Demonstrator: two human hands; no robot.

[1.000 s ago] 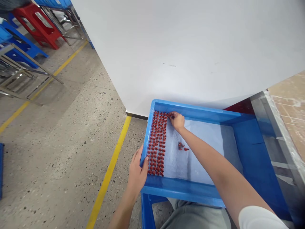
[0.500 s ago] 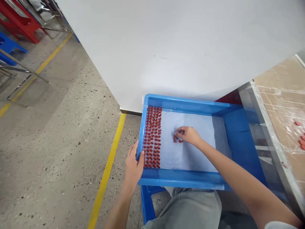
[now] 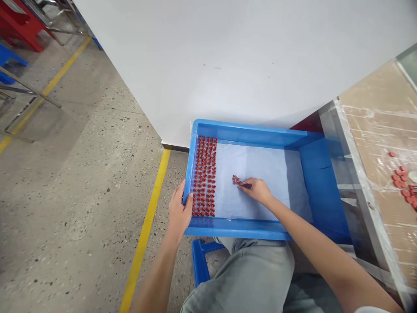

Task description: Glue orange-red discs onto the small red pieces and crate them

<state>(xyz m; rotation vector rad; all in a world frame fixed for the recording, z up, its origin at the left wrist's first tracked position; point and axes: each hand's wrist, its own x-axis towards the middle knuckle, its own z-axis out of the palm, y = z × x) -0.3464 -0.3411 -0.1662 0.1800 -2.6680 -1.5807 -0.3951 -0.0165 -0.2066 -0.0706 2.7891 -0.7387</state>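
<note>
Blue plastic tray [image 3: 247, 132] is sitting just above your grey trousers [image 3: 244, 278], and you are clamping its left wall with your left hand [image 3: 178, 213], the grip closed around the rim.

Your right hand [image 3: 256, 191] is reaching in over a pale blue paper liner [image 3: 260, 174]. Its grip is narrow, with the fingertips [image 3: 243, 185] pinched together and touching a loose cluster of red parts [image 3: 236, 180]. You cannot tell from this view whether they are holding a piece. That cluster is lying alone near the middle of the liner, and it is too small and tangled to count.

Rows of small red parts [image 3: 204, 176] are filling a narrow block along the tray's left wall, about five columns across. They number roughly a hundred, too tiny to count exactly.

To your right, a film-covered cardboard counter [image 3: 371, 121] is carrying about twenty flat red pieces [image 3: 402, 184], some of them cut off by the frame's edge.

One blue stool [image 3: 199, 261] is standing below the tray, beside your trousers. A yellow floor line [image 3: 146, 230] is running along the concrete floor [image 3: 81, 217] to your left, next to a white panel [image 3: 228, 65].
</note>
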